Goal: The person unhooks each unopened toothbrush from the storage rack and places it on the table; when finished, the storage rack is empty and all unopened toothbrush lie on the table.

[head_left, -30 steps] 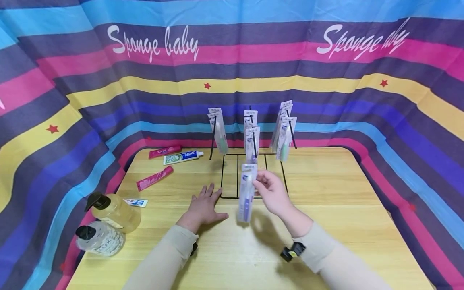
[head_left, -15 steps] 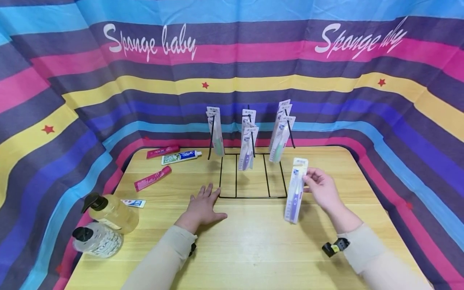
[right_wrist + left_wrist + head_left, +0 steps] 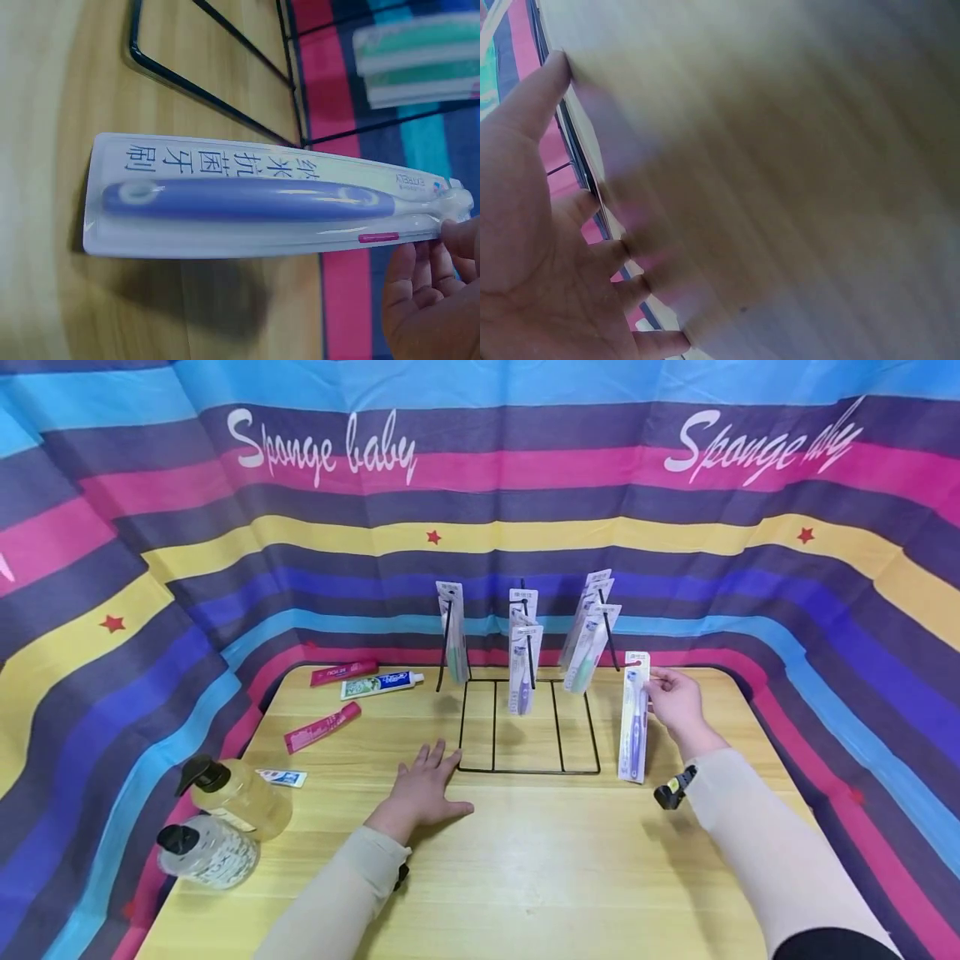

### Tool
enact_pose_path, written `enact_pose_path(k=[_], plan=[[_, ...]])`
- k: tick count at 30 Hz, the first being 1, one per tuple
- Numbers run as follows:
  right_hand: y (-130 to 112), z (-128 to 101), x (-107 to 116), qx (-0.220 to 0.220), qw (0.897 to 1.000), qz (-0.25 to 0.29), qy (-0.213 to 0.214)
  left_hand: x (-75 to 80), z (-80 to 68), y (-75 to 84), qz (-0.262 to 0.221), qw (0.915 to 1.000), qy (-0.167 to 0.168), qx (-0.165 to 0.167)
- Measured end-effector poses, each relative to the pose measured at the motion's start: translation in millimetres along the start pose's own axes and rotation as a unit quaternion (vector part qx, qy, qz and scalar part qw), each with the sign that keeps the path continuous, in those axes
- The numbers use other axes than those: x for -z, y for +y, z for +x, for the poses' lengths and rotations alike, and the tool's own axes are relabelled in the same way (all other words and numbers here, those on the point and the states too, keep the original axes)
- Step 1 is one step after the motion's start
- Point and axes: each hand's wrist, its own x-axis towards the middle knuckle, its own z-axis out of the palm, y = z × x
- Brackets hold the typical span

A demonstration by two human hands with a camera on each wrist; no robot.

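Observation:
My right hand [image 3: 678, 706] pinches a packaged toothbrush [image 3: 634, 718] by its upper right edge. In the right wrist view the purple toothbrush [image 3: 247, 199] shows through its clear blister pack, held at the brush-head end. The pack hangs upright just right of the black wire display rack [image 3: 528, 772]. My left hand [image 3: 423, 789] lies with fingers spread on the table, fingertips by the rack's front left corner. The left wrist view shows that hand [image 3: 562, 262] with only its fingertips against the wood. More packaged toothbrushes hang on the rack's hooks, green-handled ones [image 3: 591, 652] at the right and a purple one [image 3: 525, 670] in the middle.
Several toothpaste tubes [image 3: 381, 685] lie at the table's back left. Two pump bottles [image 3: 243, 802] stand near the left edge. Hook arms of the rack stick out toward me. Striped cloth [image 3: 555, 468] hangs around the back and sides of the table [image 3: 540, 877].
My right hand has carried the packaged toothbrush from in front of the rack to the right, then back toward the right hook. The left hand stays where it was.

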Motion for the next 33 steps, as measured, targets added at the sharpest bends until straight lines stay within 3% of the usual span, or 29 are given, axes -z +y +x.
enact_pose_path(k=[7, 18, 33], plan=[[9.0, 24.5, -12.1, -0.015, 0.999, -0.044, 0.006, 0.8, 0.7, 3.0, -0.005, 1.0, 0.004, -0.004], [30.7, 36.7, -32.9, -0.036, 0.994, -0.107, -0.013, -6.7, -1.3, 1.7, -0.007, 1.0, 0.005, 0.001], [42.8, 39.7, -37.7, -0.051, 0.991, -0.106, -0.07, 0.6, -4.5, 1.9, -0.004, 0.9999, 0.011, -0.003]])
